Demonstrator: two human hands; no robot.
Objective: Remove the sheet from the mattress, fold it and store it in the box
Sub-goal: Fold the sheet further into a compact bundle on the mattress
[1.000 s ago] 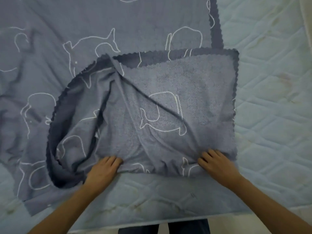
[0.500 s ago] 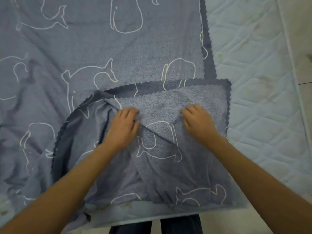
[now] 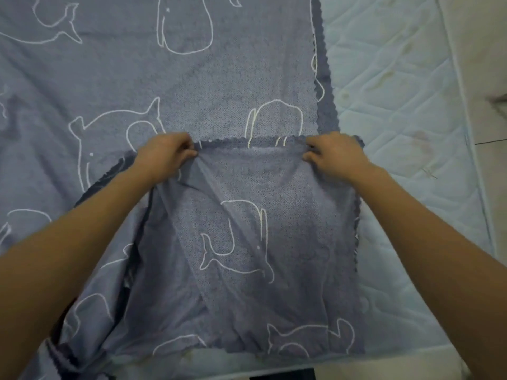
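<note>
A pale quilted mattress (image 3: pixel 406 105), stained in places, shows along the near edge and on the right, with light floor (image 3: pixel 491 64) past its right side. The blue-grey sheet (image 3: pixel 109 86), printed with white whale outlines, lies on it, its near part folded over itself. At the flap's scalloped far edge, the left hand (image 3: pixel 164 156) and right hand (image 3: pixel 336 157) each pinch the cloth with curled fingers, the edge stretched between them. Beyond, the sheet spreads flat.

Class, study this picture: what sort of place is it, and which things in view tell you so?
Probably a bedroom: a quilted mattress lies beside pale floor, and a blue whale-print sheet is spread over it, its folded-back edge pinched by the left hand and right hand.
</note>
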